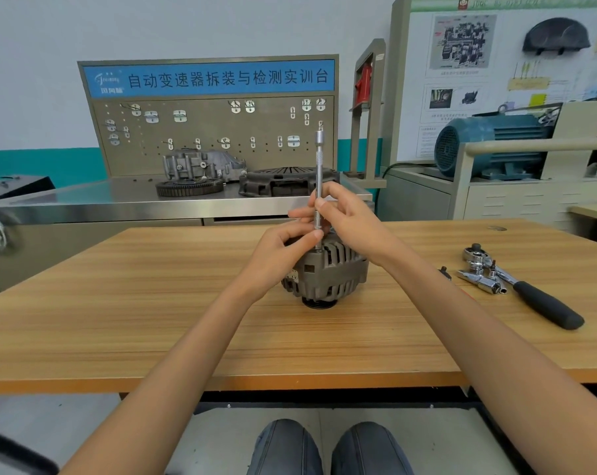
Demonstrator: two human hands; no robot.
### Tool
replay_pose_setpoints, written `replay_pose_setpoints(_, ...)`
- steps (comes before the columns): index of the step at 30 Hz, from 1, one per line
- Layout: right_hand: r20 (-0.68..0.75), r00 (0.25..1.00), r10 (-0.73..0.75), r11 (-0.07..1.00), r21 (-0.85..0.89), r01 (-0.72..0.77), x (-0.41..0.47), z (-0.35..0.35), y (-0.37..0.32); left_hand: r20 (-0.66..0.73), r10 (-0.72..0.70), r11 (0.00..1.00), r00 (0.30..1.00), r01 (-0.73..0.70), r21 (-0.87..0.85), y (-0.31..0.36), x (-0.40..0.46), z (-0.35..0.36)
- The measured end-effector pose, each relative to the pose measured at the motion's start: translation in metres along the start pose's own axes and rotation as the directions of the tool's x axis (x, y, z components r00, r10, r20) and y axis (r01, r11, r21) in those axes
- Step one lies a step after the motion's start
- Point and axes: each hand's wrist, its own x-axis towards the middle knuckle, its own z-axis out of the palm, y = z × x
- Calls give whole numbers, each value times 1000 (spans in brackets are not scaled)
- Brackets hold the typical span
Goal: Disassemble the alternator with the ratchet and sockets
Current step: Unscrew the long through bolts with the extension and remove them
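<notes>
The alternator (324,272) is standing pulley-down near the middle of the table (153,320), a little toward the far edge. A long extension bar (319,186) is rising upright from a bolt at the top rim of its housing. Both hands are closing on that bar: the left hand (283,248) is pinching its lower part just above the housing, and the right hand (345,217) is pinching it slightly higher, thumb and fingers curled round the shaft. The ratchet (520,286) is lying unattached near the right edge of the table, with what looks like 2 loose sockets (482,281) beside its head.

Judging by this, the person is working on 1 of the through bolts, spinning the bar by hand, so the bolt is probably already loose or only now being seated in the socket; which of the 2 cannot be told. The next move is likely calling for keeping the bar straight on the bolt head while turning, then lifting the bolt out.
</notes>
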Motion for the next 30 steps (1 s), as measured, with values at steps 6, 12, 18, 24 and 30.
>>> replay_pose_setpoints(6, -46, 998, 35, 999, -18, -36, 0, -7, -1, -6, -37, 998, 999, 36, -49, 2, 1, 4)
replay_pose_setpoints(12, -179, 983, 41, 999, 39, -35, -4, -4, 8, -109, -63, 994, 992, 52, -98, 2, 0, 13)
replay_pose_setpoints(18, -153, 986, 59, 998, 23, -56, -6, 0, 5, -69, -67, 989, 995, 57, -137, 7, -3, 14)
replay_pose_setpoints(24, -62, 987, 149, 984, 109, -141, 5, -1, -7, -111, -65, 995, 992, 55, -86, 3, -4, 14)
replay_pose_setpoints(30, -228, 968, 102, 973, 227, -48, 24, 4, -19, -162, -100, 995, 982, 96, -29, 2, -2, 15)
